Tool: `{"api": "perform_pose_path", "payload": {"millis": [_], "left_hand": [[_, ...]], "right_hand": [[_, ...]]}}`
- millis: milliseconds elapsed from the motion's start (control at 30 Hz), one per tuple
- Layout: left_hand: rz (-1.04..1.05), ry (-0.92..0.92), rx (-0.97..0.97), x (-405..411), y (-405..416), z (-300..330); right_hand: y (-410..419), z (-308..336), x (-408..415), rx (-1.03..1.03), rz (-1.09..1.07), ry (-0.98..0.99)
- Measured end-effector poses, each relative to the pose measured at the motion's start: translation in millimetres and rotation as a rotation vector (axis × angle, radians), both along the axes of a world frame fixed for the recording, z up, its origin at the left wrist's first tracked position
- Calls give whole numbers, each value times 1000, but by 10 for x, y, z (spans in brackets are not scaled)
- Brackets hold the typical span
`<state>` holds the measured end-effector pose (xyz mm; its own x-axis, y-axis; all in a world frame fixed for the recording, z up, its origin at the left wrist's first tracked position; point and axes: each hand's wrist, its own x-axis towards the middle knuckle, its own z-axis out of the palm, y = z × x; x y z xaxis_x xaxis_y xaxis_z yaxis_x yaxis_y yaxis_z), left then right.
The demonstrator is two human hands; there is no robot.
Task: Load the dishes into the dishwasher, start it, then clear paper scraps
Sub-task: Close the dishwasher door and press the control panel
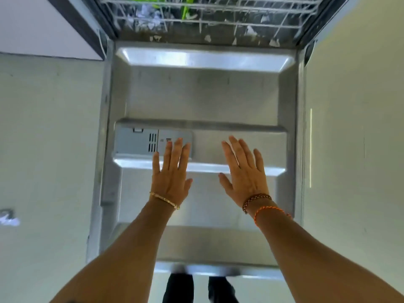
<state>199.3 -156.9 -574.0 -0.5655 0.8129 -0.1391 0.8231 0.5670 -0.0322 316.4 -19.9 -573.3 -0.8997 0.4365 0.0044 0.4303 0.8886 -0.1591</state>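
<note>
The dishwasher door [203, 95] lies folded down in front of me, its steel inner face up. My left hand [171, 171] and my right hand [242, 173] hover over its middle with straight, spread fingers and hold nothing. The left fingertips are over the grey detergent compartment [140, 143]. At the top of the view the white wire lower rack [207, 16] sits inside the tub, with green items [185, 12] in it. Several white paper scraps [207, 38] lie at the tub's front edge and under the rack.
Pale floor [48, 149] runs along both sides of the door. A white scrap [8, 217] lies on the floor at the far left. A dark cabinet edge [80, 25] flanks the tub at upper left. My legs [196, 287] stand at the door's near edge.
</note>
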Motion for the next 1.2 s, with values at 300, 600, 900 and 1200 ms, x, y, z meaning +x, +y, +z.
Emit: {"api": "perform_pose_path", "payload": {"millis": [300,600,900,1200], "left_hand": [[-83,-115,-170,1045,-1015,292],[-52,14,-156,1965,-1918,-595],[67,451,216,2114,-1939,-1600],[30,539,390,2011,-1877,-1648]], "right_hand": [[-1138,207,1204,-78,133,-340],[-1994,-534,2034,13,50,-320],[-1957,-1352,1962,277,75,95],[-2004,-1410,1891,328,-37,238]]}}
